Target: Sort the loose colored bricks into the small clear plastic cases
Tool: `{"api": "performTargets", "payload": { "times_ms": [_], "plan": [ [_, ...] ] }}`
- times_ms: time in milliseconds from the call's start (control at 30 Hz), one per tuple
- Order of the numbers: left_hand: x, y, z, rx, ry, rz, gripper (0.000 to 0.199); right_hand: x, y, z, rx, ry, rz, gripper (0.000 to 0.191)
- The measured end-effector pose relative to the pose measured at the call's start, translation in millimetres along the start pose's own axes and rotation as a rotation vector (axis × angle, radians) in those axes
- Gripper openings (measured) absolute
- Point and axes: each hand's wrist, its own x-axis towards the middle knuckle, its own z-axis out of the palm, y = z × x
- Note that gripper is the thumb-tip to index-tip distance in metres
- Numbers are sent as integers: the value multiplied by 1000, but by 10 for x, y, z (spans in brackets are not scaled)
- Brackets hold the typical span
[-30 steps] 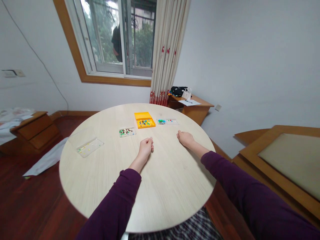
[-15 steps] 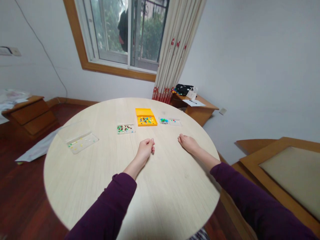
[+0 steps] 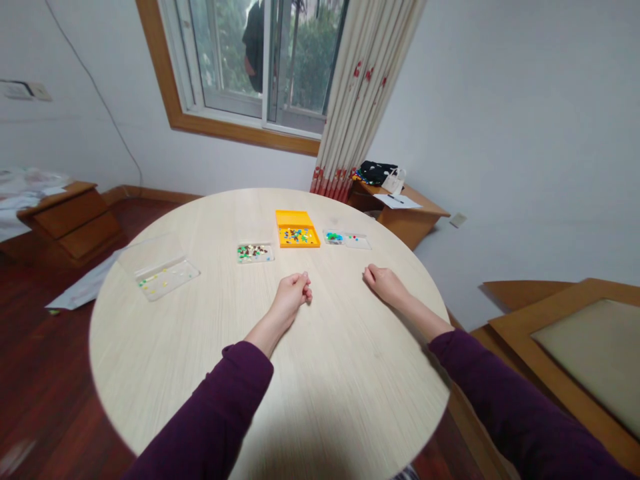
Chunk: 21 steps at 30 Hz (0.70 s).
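My left hand rests on the round table with its fingers curled closed; whether it holds anything is hidden. My right hand lies farther right on the tabletop, also closed, its contents not visible. Beyond them sits an open yellow box with small coloured pieces inside. Left of it is a clear box of green, brown and cream pieces. On its right, an open clear case has blue, green and red pieces. A larger clear box with a few yellow and green pieces stands at the left.
Behind the table are a window and a curtain. A small wooden cabinet at the back right carries a black bag, a white bag and paper with a pen. Another wooden cabinet stands at the left, a wooden chair at the right.
The camera view has shifted slightly, so the window and cabinets appear farther right. Both hands remain closed on the table, the right a little farther from the left.
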Motion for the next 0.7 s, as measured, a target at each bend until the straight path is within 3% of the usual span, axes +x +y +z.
{"api": "performTargets", "payload": {
  "times_ms": [200,467,533,600,700],
  "plan": [
    [0,33,-19,-107,-10,-28,36,276,146,-2,199,110,114,33],
    [29,90,-18,-193,6,-74,32,1195,385,-130,380,103,346,42],
    [31,94,-28,-200,-5,-76,31,1396,410,-107,417,68,392,35],
    [33,89,-37,-200,-16,-75,31,1540,415,-64,455,42,407,28],
    [38,76,-43,-202,-27,-76,29,1643,403,-3,524,63,338,35]
  ]
}}
